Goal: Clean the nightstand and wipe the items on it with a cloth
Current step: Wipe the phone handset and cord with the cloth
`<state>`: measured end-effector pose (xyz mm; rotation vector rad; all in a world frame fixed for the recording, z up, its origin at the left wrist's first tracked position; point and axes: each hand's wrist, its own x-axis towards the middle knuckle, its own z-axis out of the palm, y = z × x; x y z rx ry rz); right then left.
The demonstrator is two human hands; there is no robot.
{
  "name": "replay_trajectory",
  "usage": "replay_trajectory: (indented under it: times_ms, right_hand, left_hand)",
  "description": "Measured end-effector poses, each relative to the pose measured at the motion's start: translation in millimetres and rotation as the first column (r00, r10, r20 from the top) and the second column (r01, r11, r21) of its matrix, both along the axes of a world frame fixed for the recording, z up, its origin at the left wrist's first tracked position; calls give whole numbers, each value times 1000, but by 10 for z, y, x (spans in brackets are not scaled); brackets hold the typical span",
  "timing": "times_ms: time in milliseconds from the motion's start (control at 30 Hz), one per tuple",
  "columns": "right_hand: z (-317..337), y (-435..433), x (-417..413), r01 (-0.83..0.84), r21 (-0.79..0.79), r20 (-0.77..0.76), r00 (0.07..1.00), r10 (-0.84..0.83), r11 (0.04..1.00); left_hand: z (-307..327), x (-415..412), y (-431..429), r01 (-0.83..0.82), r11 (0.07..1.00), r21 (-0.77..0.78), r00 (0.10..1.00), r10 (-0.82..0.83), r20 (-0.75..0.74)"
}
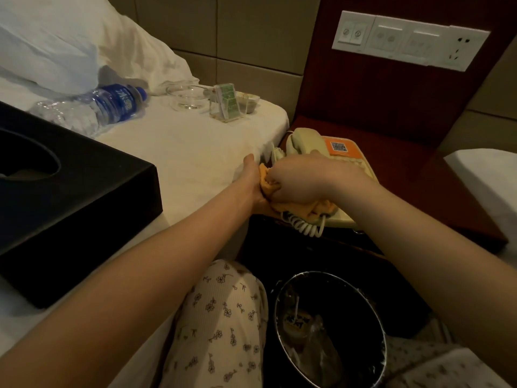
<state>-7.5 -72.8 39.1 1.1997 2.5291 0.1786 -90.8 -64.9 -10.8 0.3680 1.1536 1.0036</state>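
A beige telephone [305, 142] with an orange label sits on the dark red nightstand [402, 163] next to the bed. Its coiled cord [305, 224] hangs over the front edge. An orange cloth [268, 183] is bunched between both hands over the phone's front part. My right hand [305, 180] grips the cloth from above, fingers curled. Against the cloth's left side lies my left hand [251, 180], thumb up by the mattress edge; its fingers are hidden under the cloth.
On the white bed lie a water bottle [112, 106], a glass ashtray [190, 98], an acrylic card holder [226, 105] and a black tissue box [70, 200]. A black bin [330, 326] stands on the floor below the nightstand. A switch panel [408, 40] is on the wall.
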Motion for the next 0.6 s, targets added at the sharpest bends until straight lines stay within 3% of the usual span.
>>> replay_trajectory:
  times_ms: [167,300,367,500,567,600]
  right_hand:
    - [28,-86,91,5,6,-97,995,-5,1000]
    - [-120,-105,192,184,264,-402,913,-66,947]
    - [-234,-156,168,235,277,-395,912,-113,932]
    - [-402,-387,164,156,305,-340,939,-46,940]
    - [-460,-472,289,122,294,-441,897,21,948]
    - [-482,-493,365,122,252,-555,831,40,960]
  left_hand:
    - [-19,4,51,47,998,30,999,-47,10]
    - [-17,16,-13,91,993,72,995,-87,-48]
    - [-21,17,-8,37,994,107,996,-28,-81]
    - [2,68,12,-42,989,143,981,68,-181]
    - [3,99,28,59,983,176,967,-13,-256]
    - [6,100,11,114,981,155,947,-60,-315]
